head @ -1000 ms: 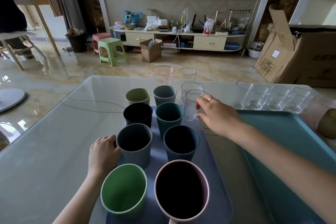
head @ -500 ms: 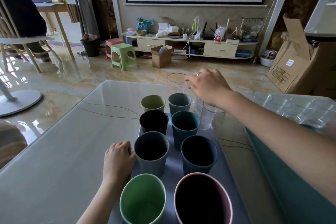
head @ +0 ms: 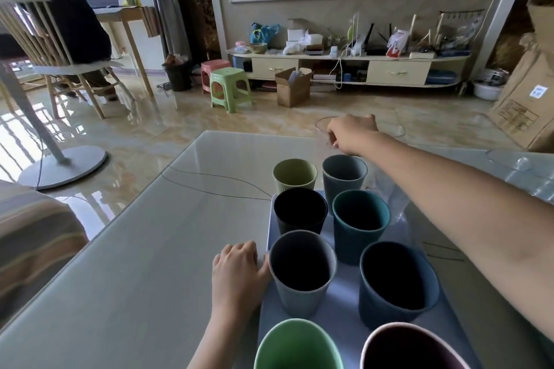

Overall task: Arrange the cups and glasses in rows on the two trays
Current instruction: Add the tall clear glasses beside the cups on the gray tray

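A lavender tray (head: 338, 317) carries two rows of coloured cups, from the olive cup (head: 295, 172) and grey-blue cup (head: 344, 171) at the far end to the green cup (head: 296, 347) and pink-rimmed cup (head: 413, 350) nearest me. My right hand (head: 350, 133) stretches past the far end, its fingers curled over the rim of a clear glass (head: 322, 126). Another clear glass (head: 389, 198) stands under my forearm, beside the teal cup (head: 361, 216). My left hand (head: 236, 269) rests on the table against the tray's left edge, next to the grey cup (head: 302, 266).
More clear glasses (head: 509, 159) stand blurred at the table's right side, and a further glass rim (head: 395, 130) shows behind my right hand. The glass-topped table (head: 150, 249) spreads to the left. A person sits on a chair (head: 45, 48) at far left.
My right hand has moved away from the glass by the teal cup, reached farther out and closed on the far clear glass. The view swung left. My left hand stayed at the tray.
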